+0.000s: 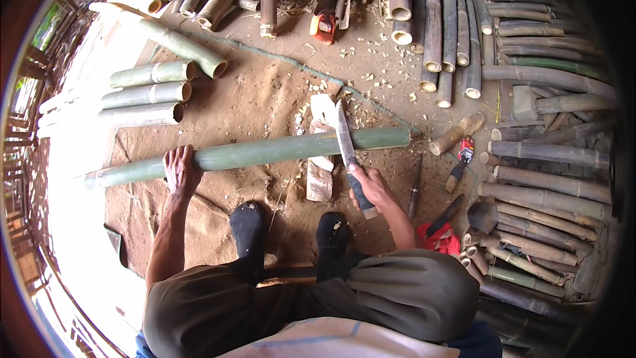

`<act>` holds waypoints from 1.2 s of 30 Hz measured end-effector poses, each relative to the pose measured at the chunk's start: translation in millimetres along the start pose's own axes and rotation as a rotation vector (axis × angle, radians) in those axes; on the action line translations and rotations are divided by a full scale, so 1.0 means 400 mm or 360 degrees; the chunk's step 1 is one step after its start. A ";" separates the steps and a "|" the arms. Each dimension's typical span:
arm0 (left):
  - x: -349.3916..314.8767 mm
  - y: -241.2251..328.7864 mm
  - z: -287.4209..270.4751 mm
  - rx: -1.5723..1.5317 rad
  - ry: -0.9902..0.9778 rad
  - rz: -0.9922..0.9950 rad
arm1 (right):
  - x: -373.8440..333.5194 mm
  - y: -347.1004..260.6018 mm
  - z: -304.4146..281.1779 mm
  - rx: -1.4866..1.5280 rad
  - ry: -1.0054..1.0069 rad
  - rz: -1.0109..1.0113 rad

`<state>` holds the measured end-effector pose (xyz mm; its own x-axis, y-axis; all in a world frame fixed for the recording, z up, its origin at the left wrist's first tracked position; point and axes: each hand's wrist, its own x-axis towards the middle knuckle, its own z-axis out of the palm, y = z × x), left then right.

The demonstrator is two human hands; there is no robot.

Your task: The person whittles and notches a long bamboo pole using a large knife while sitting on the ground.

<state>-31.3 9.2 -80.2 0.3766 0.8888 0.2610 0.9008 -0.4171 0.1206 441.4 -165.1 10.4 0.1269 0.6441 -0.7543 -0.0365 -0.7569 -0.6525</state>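
A long green bamboo pole lies crosswise in front of me, its right part resting over a pale wooden block on the ground. My left hand is closed round the pole left of its middle. In my right hand is a machete, gripped by its dark wrapped handle. The blade points away from me and crosses over the pole near its right end; whether it touches the bamboo I cannot tell.
Cut green bamboo pieces lie at the far left. Stacked bamboo poles line the back and right side. A short bamboo piece, a red-and-black tool, a dark long tool and a red cloth lie to my right.
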 end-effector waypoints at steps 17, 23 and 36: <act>0.054 0.008 -0.008 -0.0091 -0.0277 0.0006 | 0.085 0.065 -0.016 0.0575 0.0557 -0.0250; 0.053 0.003 -0.022 -0.0084 -0.0394 -0.0069 | 0.016 0.059 0.081 -0.0601 -0.0478 -0.0216; 0.018 0.067 -0.017 0.0129 -0.0129 -0.0015 | 0.038 0.125 -0.111 0.0650 0.0491 -0.0242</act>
<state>-5.7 3.1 -68.4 0.3814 0.9064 0.1818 0.9177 -0.3949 0.0440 485.6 -197.9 -30.5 0.4444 0.6343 -0.6325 -0.3700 -0.5131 -0.7745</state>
